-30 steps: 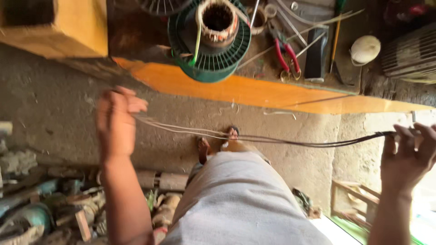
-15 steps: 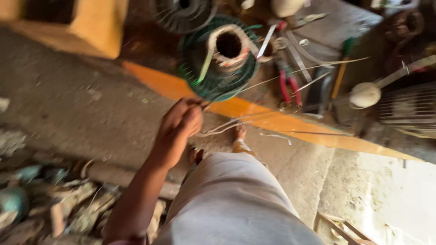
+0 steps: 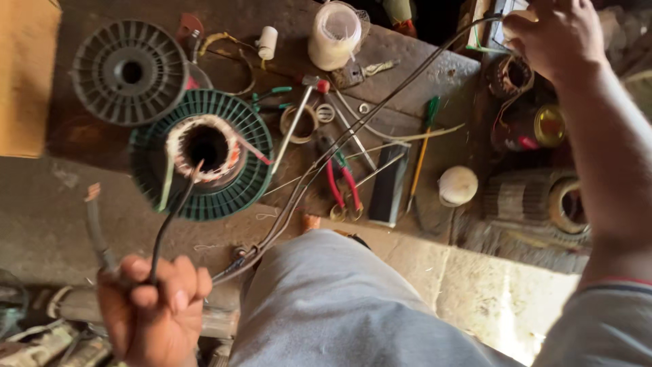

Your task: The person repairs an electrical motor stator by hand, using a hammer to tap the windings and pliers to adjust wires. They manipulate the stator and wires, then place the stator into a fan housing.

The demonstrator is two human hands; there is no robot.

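The wire bundle runs from 7 o'clock to 1 o'clock, pulled tight between both fists. The left hand and the right hand are closed on its ends. It looks thin, light and springy, best gripped near the ends.

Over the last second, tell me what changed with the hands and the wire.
The left hand dropped low toward the body, gripping one end of the wire bundle. The right hand swung up to the far right, holding the other end, so the wire now runs diagonally over the bench. The green spool, red-handled pliers and white ball stayed put.
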